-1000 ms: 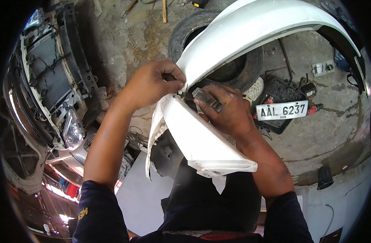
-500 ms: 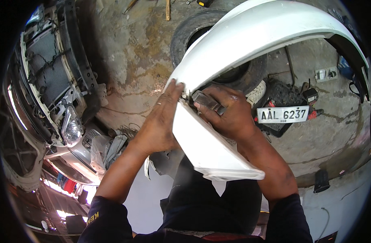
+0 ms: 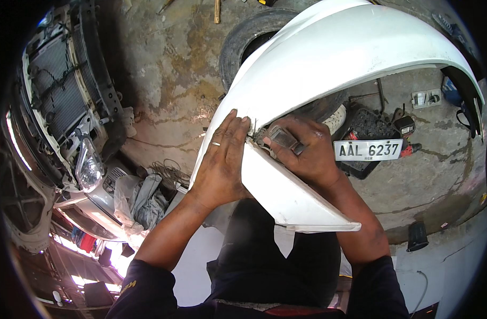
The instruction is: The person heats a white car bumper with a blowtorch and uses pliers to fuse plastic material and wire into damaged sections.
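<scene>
A white car fender [image 3: 328,58] with a wide wheel arch stretches from my lap to the upper right. Its narrow lower end [image 3: 286,196] slopes across my thighs. My left hand [image 3: 222,159] lies on the panel with fingers stretched out flat, a ring on one of them, near a split or notch at the arch's inner corner. Closed around a dark, blocky metal tool [image 3: 285,140], my right hand [image 3: 310,151] presses close to that corner from inside the arch. The tool's working end is partly hidden, so its kind is unclear.
A black tire [image 3: 237,45] lies on the concrete floor behind the fender. Right of my hands are a licence plate [image 3: 368,150], a black tray [image 3: 371,125] and a white plastic piece [image 3: 426,98]. A car front with an exposed radiator [image 3: 68,87] stands left. A wooden handle [image 3: 217,11] lies far off.
The fender has tilted and shifted slightly right at its lower end, showing more outer surface. Both hands have moved a little right and down with it; the right still grips the tool.
</scene>
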`<action>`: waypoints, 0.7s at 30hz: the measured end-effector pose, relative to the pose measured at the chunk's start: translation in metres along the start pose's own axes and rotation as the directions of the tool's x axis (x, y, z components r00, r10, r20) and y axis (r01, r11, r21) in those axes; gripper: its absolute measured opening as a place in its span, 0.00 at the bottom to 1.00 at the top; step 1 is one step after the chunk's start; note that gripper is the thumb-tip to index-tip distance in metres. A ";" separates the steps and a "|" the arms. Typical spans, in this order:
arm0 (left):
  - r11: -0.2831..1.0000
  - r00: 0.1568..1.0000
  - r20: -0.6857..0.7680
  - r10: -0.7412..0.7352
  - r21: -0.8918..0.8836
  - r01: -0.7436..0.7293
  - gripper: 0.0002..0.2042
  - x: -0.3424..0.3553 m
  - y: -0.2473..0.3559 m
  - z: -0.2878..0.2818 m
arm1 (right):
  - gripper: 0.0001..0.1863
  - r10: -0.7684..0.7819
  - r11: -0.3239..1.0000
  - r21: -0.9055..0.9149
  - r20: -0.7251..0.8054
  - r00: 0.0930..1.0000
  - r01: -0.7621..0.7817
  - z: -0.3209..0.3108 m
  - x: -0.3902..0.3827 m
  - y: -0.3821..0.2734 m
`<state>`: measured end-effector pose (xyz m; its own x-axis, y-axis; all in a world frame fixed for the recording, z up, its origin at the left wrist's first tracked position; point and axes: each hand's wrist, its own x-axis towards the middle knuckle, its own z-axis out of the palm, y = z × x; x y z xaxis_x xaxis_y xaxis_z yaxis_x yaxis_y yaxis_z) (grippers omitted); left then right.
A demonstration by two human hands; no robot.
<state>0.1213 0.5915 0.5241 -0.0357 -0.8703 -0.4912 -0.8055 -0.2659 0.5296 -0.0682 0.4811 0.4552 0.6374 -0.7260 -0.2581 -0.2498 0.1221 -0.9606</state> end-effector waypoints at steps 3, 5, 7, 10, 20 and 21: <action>1.000 1.000 -0.012 0.005 0.000 -0.005 0.66 0.002 0.001 0.001 | 0.17 0.060 0.998 0.035 0.035 0.998 -0.061 0.003 -0.003 0.004; 1.000 1.000 -0.021 0.001 -0.004 -0.001 0.65 0.002 0.003 0.003 | 0.20 0.115 0.990 0.069 0.069 0.991 -0.120 0.000 -0.001 -0.001; 1.000 1.000 -0.030 -0.003 -0.010 0.003 0.64 0.002 0.003 0.004 | 0.20 0.129 0.987 0.086 0.096 0.987 -0.137 -0.001 0.000 0.000; 0.997 0.997 -0.076 0.024 -0.071 -0.029 0.60 0.000 0.000 0.004 | 0.22 0.186 0.971 0.123 0.158 0.970 -0.206 -0.003 0.003 -0.006; 0.994 0.986 -0.145 0.082 -0.056 -0.090 0.46 -0.001 -0.003 0.008 | 0.31 0.358 0.880 0.223 0.268 0.894 -0.419 -0.002 0.003 -0.010; 0.995 0.989 -0.135 0.054 -0.075 -0.064 0.51 0.000 -0.001 0.005 | 0.31 0.358 0.885 0.209 0.263 0.896 -0.415 -0.001 0.003 -0.010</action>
<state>0.1191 0.5940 0.5198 0.0010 -0.9312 -0.3644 -0.7548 -0.2398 0.6106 -0.0650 0.4769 0.4638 0.6738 -0.4285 -0.6019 -0.3331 0.5510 -0.7651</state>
